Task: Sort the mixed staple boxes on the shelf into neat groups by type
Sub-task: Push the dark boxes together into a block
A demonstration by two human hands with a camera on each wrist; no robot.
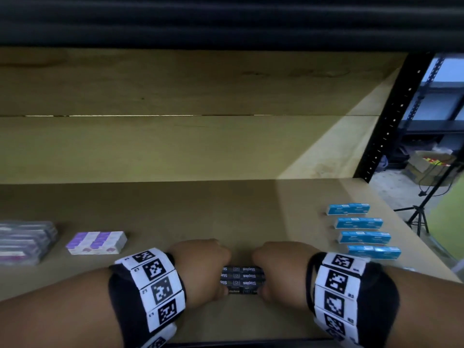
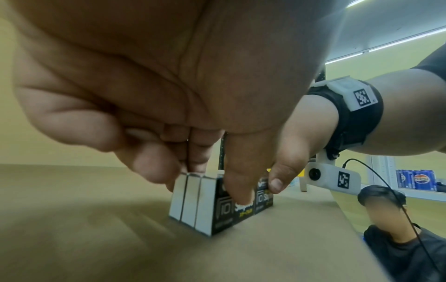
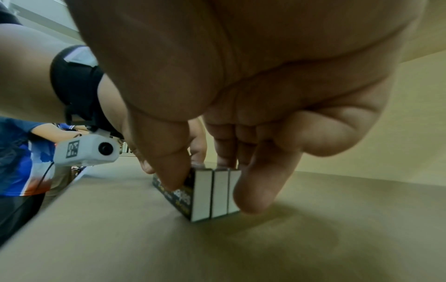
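black staple boxes (image 1: 242, 279) pinched between left hand (image 1: 200, 266); right hand (image 1: 282, 266)

My black boxes (image 1: 242, 279) stand on edge, pressed side by side at six o'clock on the shelf (image 1: 226, 209). Blue boxes (image 1: 362, 231) sit in rows at three, purple boxes (image 1: 96, 242) at nine.

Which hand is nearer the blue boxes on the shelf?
Right. The right hand grips the right end of the black boxes, just left of the blue boxes. The left hand grips the black boxes' left end, farther away.
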